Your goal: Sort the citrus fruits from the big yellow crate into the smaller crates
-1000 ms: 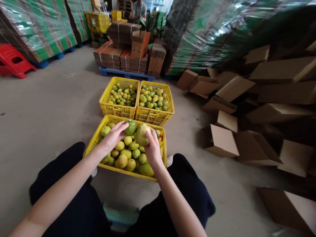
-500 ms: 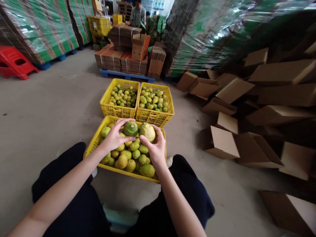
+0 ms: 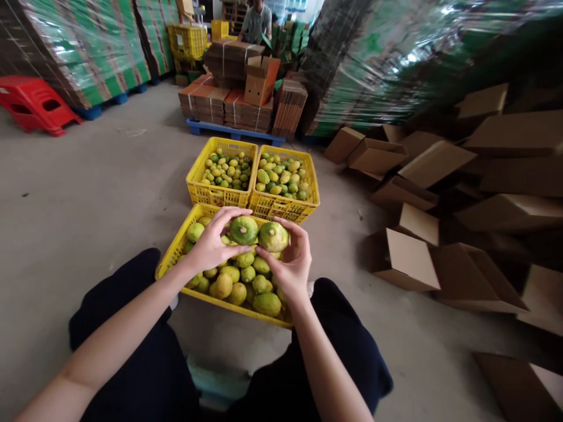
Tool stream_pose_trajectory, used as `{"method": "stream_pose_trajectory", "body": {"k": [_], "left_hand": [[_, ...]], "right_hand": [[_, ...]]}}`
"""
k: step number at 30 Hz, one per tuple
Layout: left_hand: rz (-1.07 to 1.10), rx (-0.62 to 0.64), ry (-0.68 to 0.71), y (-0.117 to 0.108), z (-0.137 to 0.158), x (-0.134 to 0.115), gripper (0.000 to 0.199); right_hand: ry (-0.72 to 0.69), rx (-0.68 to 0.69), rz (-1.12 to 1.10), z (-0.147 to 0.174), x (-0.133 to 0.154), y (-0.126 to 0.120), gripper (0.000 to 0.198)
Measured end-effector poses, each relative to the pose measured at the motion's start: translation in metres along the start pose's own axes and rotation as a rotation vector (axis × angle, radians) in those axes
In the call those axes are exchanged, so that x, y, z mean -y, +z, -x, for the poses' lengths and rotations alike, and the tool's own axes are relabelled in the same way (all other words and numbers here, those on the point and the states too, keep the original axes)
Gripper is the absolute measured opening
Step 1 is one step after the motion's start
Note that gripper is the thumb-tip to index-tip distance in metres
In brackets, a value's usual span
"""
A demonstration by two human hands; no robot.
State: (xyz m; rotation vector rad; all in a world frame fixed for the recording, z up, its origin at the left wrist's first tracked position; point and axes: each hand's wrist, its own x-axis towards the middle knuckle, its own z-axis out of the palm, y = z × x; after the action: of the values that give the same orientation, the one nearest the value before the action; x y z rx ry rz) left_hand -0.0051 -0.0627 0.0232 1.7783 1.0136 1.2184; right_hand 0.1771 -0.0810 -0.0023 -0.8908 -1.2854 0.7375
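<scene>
My left hand grips a green lemon between thumb and fingers, its stem end turned towards me. Close beside it, a paler yellow-green lemon sits in the grasp of my right hand, the thumb in front and the fingers over the top. Both fruits are held above a yellow plastic crate between my knees. Heaped in that crate are many green and yellow lemons, partly hidden by my hands.
Two more yellow crates of lemons, a left one and a right one, stand just beyond. Open cardboard boxes lie piled at right. Behind are flattened cartons on a blue pallet, a red stool and a person.
Both lemons have been turned in my hands, so the left one's stem end faces me more. The view has swung slightly left, shifting the scene rightward.
</scene>
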Motion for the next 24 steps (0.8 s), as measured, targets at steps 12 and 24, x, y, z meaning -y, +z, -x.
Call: {"method": "stream_pose_trajectory", "body": {"k": [12, 24], "left_hand": [[0.057, 0.002, 0.007, -0.001, 0.001, 0.0026, 0.053], [0.041, 0.014, 0.076, -0.0027, -0.0011, 0.0021, 0.053]], "right_hand": [[-0.025, 0.0, -0.006, 0.0008, -0.0022, 0.0005, 0.055], [-0.03, 0.012, 0.014, 0.0015, -0.0022, -0.0002, 0.054]]}}
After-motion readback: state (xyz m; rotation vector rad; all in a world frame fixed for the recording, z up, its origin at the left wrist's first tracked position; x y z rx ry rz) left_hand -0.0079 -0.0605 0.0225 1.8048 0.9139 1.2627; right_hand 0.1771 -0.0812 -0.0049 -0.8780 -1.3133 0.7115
